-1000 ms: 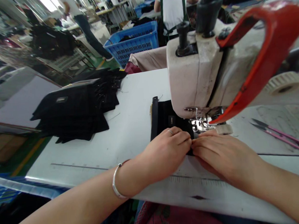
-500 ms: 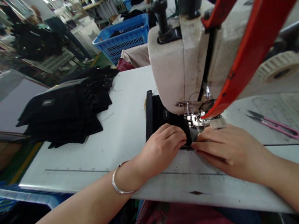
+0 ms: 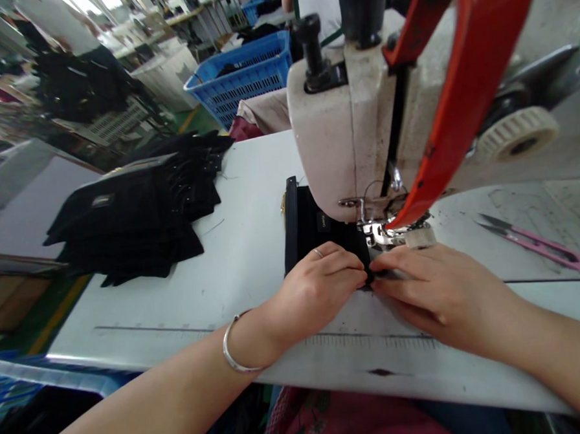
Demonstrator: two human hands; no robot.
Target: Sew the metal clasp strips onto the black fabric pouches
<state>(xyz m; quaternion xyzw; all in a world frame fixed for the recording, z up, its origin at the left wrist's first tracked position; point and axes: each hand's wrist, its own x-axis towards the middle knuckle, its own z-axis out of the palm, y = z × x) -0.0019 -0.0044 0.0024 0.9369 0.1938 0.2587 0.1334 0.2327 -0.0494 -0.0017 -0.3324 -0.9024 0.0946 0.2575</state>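
Note:
A black fabric piece with a small sewn label lies on the white table, its right part under the head of the sewing machine. Along its left side runs a stiff, shiny black strip, and a gold-coloured bit shows beside it. My left hand presses on the near part of the piece, fingers bunched at its near right corner. From the right, my right hand pinches that same corner between thumb and fingers, just in front of the metal presser foot. The fingertips of both hands nearly meet there.
Left on the table is a pile of black fabric pieces. Pink thread snips lie at the right. A red guard bar crosses the machine head. Behind stand a blue crate and other people.
My right thumb and fingers have spread around the fabric's near corner, which now looks lifted or bent between them. My left hand has shifted slightly right. The camera view has moved a little.

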